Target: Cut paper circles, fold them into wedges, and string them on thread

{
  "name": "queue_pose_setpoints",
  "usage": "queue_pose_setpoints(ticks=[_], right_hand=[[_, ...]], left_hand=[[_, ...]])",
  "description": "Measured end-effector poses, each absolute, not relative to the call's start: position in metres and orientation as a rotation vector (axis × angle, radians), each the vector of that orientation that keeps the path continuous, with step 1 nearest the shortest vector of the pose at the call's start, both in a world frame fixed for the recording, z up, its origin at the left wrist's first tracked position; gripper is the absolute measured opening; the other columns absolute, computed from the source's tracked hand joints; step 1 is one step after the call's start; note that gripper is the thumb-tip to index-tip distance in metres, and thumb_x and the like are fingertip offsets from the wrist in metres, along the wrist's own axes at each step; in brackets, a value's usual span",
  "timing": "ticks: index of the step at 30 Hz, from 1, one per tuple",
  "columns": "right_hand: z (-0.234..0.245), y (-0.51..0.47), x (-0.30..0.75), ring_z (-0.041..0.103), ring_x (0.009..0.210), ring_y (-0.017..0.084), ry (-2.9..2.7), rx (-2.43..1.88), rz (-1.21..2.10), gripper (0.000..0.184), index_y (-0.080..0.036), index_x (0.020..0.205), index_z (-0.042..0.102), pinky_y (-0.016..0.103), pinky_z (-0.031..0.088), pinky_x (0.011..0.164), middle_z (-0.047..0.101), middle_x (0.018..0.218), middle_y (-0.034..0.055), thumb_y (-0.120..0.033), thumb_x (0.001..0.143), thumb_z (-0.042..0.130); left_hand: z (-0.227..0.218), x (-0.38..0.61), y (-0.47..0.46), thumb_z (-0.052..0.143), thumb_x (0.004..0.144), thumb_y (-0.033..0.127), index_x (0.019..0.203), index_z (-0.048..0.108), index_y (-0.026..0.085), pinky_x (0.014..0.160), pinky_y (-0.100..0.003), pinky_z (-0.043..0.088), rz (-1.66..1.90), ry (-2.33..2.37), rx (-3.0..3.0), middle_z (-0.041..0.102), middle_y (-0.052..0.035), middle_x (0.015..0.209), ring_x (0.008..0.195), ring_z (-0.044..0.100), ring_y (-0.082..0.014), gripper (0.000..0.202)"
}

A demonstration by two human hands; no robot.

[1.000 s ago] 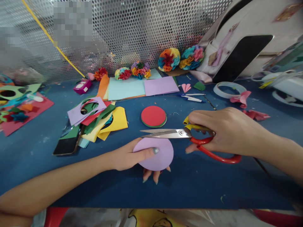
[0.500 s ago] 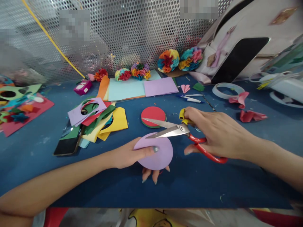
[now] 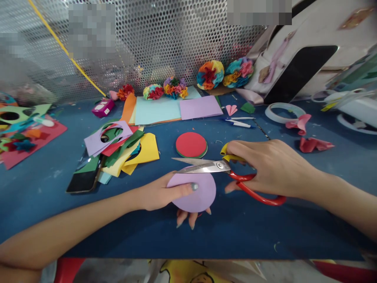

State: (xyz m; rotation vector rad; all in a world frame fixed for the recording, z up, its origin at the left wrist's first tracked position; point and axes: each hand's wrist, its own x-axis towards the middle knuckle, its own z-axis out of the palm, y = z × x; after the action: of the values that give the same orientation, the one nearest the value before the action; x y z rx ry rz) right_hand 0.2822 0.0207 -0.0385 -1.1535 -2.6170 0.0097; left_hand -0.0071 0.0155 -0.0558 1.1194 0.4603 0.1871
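Observation:
My left hand pinches a purple paper circle, thumb on top and the other fingers beneath it. Red-handled scissors, with yellow wrapping on one loop, are in my right hand. Their blades are slightly apart and lie over the far edge of the purple circle. Whether the lower blade touches the paper I cannot tell. Just beyond the blades lies a stack of paper circles, red on top with green showing below.
Left of the stack, paper offcuts partly cover a phone. Behind are folded paper sheets, paper flowers and pens. A tape roll and a dark phone against a pale bag stand at the right.
The scissors have moved slightly left and their blades have closed partway, with my right hand shifting along. My left hand and the purple circle are nearly still.

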Motion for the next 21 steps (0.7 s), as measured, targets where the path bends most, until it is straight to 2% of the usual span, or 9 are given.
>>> queue_pose_setpoints(ticks=[11, 21], right_hand=[[-0.0351, 0.0203, 0.2854, 0.058, 0.053, 0.020, -2.595, -1.106, -0.090, 0.069, -0.022, 0.088, 0.054, 0.030, 0.018, 0.050, 0.064, 0.071, 0.0022, -0.090, 0.088, 0.043], [-0.0321, 0.0179, 0.2871, 0.061, 0.057, 0.019, -2.612, -1.161, -0.120, 0.068, -0.021, 0.085, 0.054, 0.032, 0.021, 0.052, 0.065, 0.072, 0.0029, -0.087, 0.091, 0.040]], left_hand=[[-0.0533, -0.0070, 0.0155, 0.056, 0.103, 0.054, 0.108, 0.074, 0.006, 0.044, -0.021, 0.047, 0.188, 0.468, 1.103, 0.078, -0.0167, 0.078, 0.051, 0.067, -0.0154, 0.052], [-0.0539, -0.0043, 0.0154, 0.055, 0.102, 0.056, 0.103, 0.075, 0.007, 0.045, -0.022, 0.048, 0.195, 0.436, 1.115, 0.078, -0.0162, 0.078, 0.050, 0.065, -0.0150, 0.053]])
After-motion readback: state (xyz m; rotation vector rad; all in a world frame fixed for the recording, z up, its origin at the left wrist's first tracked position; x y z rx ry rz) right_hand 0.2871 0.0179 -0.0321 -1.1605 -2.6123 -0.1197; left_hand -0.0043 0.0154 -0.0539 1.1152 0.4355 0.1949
